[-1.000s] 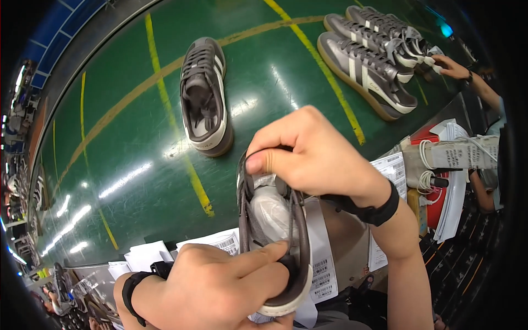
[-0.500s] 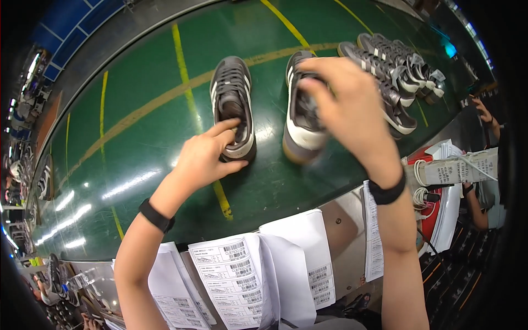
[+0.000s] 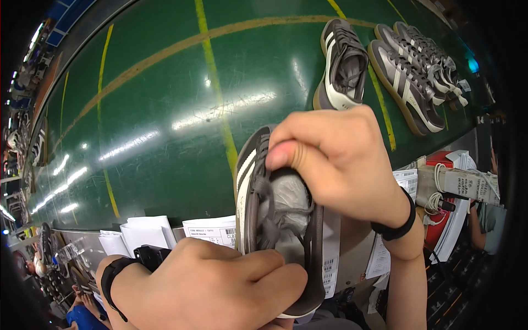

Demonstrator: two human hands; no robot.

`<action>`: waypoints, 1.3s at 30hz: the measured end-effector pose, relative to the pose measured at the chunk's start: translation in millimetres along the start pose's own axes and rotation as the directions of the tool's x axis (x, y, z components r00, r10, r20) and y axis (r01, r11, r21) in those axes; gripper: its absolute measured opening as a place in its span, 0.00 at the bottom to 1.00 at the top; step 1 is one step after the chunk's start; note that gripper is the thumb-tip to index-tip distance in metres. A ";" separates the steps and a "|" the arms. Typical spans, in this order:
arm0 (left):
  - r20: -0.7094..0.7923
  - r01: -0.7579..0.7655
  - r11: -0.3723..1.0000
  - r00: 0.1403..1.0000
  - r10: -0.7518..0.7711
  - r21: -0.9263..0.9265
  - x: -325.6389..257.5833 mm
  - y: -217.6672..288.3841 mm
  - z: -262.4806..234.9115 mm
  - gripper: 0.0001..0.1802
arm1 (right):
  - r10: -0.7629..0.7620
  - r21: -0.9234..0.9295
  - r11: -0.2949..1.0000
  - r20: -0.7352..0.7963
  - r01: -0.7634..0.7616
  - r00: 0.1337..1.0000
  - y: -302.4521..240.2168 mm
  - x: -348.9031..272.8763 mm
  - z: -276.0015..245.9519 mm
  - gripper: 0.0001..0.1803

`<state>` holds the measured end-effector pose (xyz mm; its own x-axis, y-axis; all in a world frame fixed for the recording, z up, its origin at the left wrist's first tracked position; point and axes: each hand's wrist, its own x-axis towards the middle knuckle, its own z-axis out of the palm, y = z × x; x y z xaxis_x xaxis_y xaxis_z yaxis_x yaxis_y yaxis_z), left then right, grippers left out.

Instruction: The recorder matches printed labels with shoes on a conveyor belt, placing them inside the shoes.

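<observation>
A dark grey sneaker (image 3: 248,201) with white stripes is lifted close to me, toe pointing away. My right hand (image 3: 335,168) is closed on its lace and tongue area, thumb and fingers pinched together. Over the heel end my left hand (image 3: 220,280) curls its fingers into the opening, gripping the shoe. Pale crumpled stuffing (image 3: 291,201) shows inside, with loose lace lying across it. A matching sneaker (image 3: 330,69) stands on the green table just beyond my right hand, touched by neither hand.
Several similar sneakers (image 3: 407,82) stand in a row at the far right of the green table (image 3: 159,181). Printed label sheets (image 3: 212,230) lie along the near edge. White cables (image 3: 437,201) and a red item (image 3: 440,159) sit at the right.
One sneaker has been picked up from the table and brought close to me, both hands now on it. The other sneaker appears farther right, with my right hand off it. The view has shifted.
</observation>
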<state>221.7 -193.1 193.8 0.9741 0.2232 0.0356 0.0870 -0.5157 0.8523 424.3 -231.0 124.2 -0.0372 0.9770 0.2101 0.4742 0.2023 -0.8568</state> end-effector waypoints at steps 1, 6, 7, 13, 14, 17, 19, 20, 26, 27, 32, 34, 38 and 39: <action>0.003 0.002 1.000 1.000 -0.002 -0.011 -0.7 -1.6 0.9 0.18 | 0.164 0.075 0.983 0.041 -0.166 0.986 -1.4 1.1 -1.6 0.02; 0.208 0.083 0.996 0.974 -0.089 0.039 -3.4 3.4 -4.3 0.20 | 0.312 0.142 0.937 0.076 -0.320 0.947 -0.6 -0.1 3.2 0.02; 0.197 0.090 0.995 0.976 -0.095 0.038 -5.8 1.7 -3.8 0.20 | 0.261 0.113 0.958 0.033 -0.263 0.965 -3.3 -1.9 4.9 0.02; -0.324 0.102 0.809 0.939 0.113 0.579 -13.9 -62.4 -2.5 0.14 | -0.220 -0.762 0.647 -0.237 -0.040 0.946 46.6 -25.0 -44.3 0.30; -0.325 0.172 0.755 0.944 0.057 0.632 -31.6 -49.7 -6.4 0.12 | -0.181 -0.814 0.579 -0.184 -0.046 0.966 82.5 -40.2 -60.4 0.30; -0.446 0.370 0.716 0.890 -0.092 0.592 -103.9 -26.1 -14.7 0.14 | 0.279 -0.554 0.712 -0.341 -0.432 0.898 119.9 -47.5 -60.2 0.30; -0.505 0.521 0.699 0.823 -0.260 0.489 -161.1 -34.7 -6.8 0.18 | 0.212 -0.584 0.724 -0.319 -0.368 0.924 121.9 -50.9 -67.1 0.29; -0.473 0.626 0.639 0.772 -0.425 0.447 -190.2 -22.2 1.3 0.20 | 0.155 -0.601 0.737 -0.296 -0.310 0.943 120.0 -53.1 -68.2 0.29; -0.498 0.960 0.275 0.268 -0.825 0.060 -305.3 -2.8 94.8 0.28 | -0.081 -0.656 0.754 -0.151 -0.038 0.985 7.3 -64.2 7.1 0.15; -0.495 0.967 0.253 0.211 -0.843 -0.018 -310.7 -6.4 109.3 0.30 | 0.056 -0.654 0.734 -0.215 -0.186 0.975 -12.5 -80.1 8.2 0.13; -0.624 0.910 0.397 0.244 -0.742 -0.116 -328.8 -27.6 137.3 0.27 | 0.509 -0.535 0.775 0.213 -0.336 0.834 -60.5 -156.0 23.8 0.09; -0.537 0.901 0.360 0.184 -0.823 -0.242 -332.5 -29.3 134.7 0.24 | 0.498 -0.341 0.856 0.347 -0.388 0.794 -72.1 -163.8 53.3 0.09; -0.468 0.511 0.527 0.250 -0.847 -0.679 -334.7 -19.1 134.9 0.17 | 0.217 -0.205 0.968 0.419 -0.141 0.882 -80.2 -165.2 115.2 0.12; -0.485 0.337 0.571 0.309 -0.818 -0.749 -334.3 -15.5 134.5 0.15 | 0.132 -0.285 0.959 0.415 -0.009 0.900 -77.5 -166.0 128.5 0.13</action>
<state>-77.3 -371.1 98.6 0.1291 0.8918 -0.4335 0.2220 0.4001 0.8892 280.7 -400.1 95.2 -0.3363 0.9342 -0.1194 0.7055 0.1658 -0.6891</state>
